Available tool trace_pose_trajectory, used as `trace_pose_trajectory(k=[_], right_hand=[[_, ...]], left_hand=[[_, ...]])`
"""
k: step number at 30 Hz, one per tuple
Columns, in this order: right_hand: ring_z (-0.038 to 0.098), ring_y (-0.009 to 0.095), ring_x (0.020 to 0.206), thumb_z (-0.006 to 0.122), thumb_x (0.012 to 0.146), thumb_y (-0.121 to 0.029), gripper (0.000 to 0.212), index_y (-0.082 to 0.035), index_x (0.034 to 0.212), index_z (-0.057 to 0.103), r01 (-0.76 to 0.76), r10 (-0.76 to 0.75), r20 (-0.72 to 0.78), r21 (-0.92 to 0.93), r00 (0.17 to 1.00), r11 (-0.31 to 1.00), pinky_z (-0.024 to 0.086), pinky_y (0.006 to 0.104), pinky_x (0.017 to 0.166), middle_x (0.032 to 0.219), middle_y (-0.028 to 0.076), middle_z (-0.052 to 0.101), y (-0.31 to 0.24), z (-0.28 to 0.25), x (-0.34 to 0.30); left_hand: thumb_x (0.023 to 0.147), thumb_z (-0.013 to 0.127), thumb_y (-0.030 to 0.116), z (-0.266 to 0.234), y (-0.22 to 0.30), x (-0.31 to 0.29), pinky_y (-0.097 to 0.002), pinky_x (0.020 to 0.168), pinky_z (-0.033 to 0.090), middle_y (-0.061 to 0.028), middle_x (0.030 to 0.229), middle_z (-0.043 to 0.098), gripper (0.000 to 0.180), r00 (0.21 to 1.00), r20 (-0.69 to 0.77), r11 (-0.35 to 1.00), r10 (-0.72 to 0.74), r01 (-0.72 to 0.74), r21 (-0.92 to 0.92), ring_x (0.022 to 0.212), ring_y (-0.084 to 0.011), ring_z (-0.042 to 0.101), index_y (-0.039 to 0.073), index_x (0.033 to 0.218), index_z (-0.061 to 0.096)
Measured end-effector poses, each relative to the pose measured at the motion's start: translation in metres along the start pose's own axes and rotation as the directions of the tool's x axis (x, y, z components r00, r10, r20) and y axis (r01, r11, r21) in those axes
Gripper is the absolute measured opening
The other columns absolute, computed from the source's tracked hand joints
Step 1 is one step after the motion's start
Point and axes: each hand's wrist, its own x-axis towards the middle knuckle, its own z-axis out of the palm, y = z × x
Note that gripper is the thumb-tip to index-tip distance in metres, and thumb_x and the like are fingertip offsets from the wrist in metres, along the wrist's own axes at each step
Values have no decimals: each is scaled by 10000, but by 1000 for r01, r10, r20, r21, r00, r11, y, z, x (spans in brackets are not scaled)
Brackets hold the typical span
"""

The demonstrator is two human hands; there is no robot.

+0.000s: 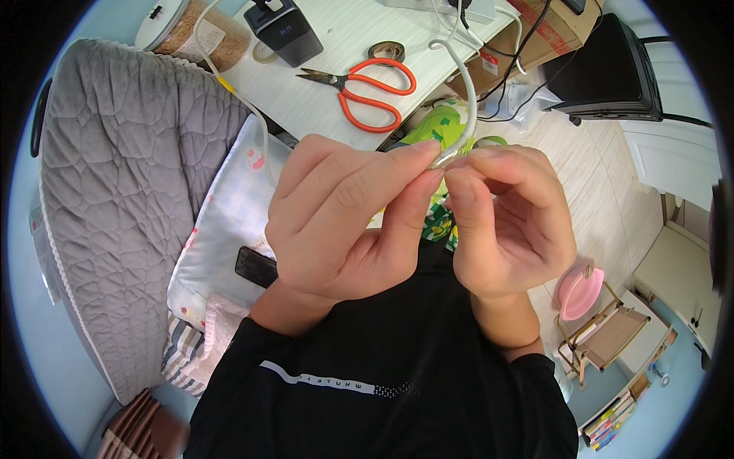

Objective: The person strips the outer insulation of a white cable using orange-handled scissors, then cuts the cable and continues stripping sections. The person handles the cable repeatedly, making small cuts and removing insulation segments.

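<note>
Close in front of my chest, both hands meet at the end of a whitish cable (469,99), where a shiny, silvery bit shows between the fingertips. My left hand (344,214) pinches this end between thumb and index finger, its other fingers curled. From the other side, the thumb and index finger of my right hand (516,218) pinch at the same spot, so its very tip is hidden. The cable loops up toward the table. Beyond my hands, scissors (342,81) with orange-red handles lie opened on the white table (302,96), beside a roll of tape (388,50).
On the table stand a black box-shaped device (287,38) and a jar (210,42) of brownish bits. A white power strip (466,9) sits at the far edge, near a cardboard box (493,65). At left are a grey quilted cover (138,168) and a phone (256,266).
</note>
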Motion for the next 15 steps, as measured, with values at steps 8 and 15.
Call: trace_pose_trajectory(k=[8, 15], right_hand=[[621, 119, 670, 679, 814, 80, 139, 82, 940, 620, -338, 333, 73, 330, 940, 882, 475, 189, 578, 887, 129, 669, -4, -7, -3], [602, 98, 772, 657, 866, 16, 161, 57, 1021, 654, -520, 488, 184, 362, 853, 773, 479, 197, 598, 924, 109, 669, -1, -13, 3]], left_hand=[[757, 655, -87, -1, 1, 2, -241, 562, 365, -78, 761, 666, 267, 987, 119, 960, -110, 137, -246, 622, -131, 512, -69, 1022, 680], [728, 690, -129, 7, 5, -9, -239, 558, 433, -117, 780, 679, 281, 969, 57, 923, -241, 247, -295, 617, -151, 584, -63, 1001, 683]])
